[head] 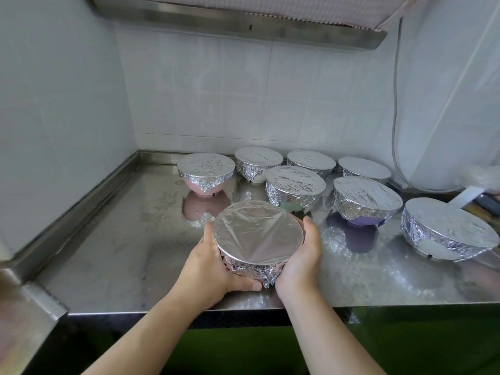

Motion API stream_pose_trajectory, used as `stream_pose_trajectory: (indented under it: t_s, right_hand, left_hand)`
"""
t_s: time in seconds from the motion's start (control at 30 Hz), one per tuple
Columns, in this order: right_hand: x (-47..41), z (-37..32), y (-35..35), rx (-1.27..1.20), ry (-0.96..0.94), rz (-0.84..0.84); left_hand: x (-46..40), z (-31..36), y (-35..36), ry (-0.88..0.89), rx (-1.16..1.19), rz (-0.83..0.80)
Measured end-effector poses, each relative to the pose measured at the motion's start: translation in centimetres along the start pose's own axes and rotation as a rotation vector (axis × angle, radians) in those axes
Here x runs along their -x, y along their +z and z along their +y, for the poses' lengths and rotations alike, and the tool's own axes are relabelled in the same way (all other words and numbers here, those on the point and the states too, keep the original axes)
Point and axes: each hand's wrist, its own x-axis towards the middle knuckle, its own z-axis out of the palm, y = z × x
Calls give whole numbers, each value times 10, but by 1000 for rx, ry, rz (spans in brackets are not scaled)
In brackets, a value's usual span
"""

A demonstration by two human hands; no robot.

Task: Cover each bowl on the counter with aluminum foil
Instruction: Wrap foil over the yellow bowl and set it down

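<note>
**Last bowl in hand, foil skirt being pressed down**

Round bowl capped with smooth aluminum foil (258, 232), crumpled foil skirt bunched round its side, sits at the near front of the stainless steel table (113, 255), between both hands. Left hand (213, 269) cups the bowl's left side, fingers curled round the foil skirt, thumb tucked under the front edge. Right hand (303, 255) wraps the right side, palm flat on the foil, fingers reaching round behind the rim. Can't tell if the base rests on the table or is just lifted.

Risks, judged from here: the skirt at the front is loose and ragged, so too hard a squeeze could tear it or pull the taut top sheet off the rim. Bowl is close to the table's front edge; a slip while sliding it could tip it off. Pushing it back too far would knock the neighbours.

Just behind that bowl: green bowl with crinkled foil cover (295, 189). Behind-left: pink bowl under foil (205, 170). Behind-right: purple bowl under foil (365, 200). Far right of it: wide foil-wrapped white bowl (449, 228). Further back, a row of three more foil-covered bowls (311, 159) near the white tiled wall (216, 90).

All bowls in view wear foil, so the task looks nearly done.
</note>
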Motion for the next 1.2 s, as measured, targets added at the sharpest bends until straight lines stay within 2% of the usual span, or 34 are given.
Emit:
stream_pose_trajectory:
  t_s: [0.6,0.97,1.2]
  right_hand:
    - [-1,-7,-3,-9,-17,20]
    - [-2,-10,-7,-7,13,42]
    - [-5,-10,-11,1,-8,-19]
  left_hand:
    - [3,5,1,-32,-31,9]
    - [4,12,-6,31,-128,39]
    - [1,6,-16,-63,-188,-32]
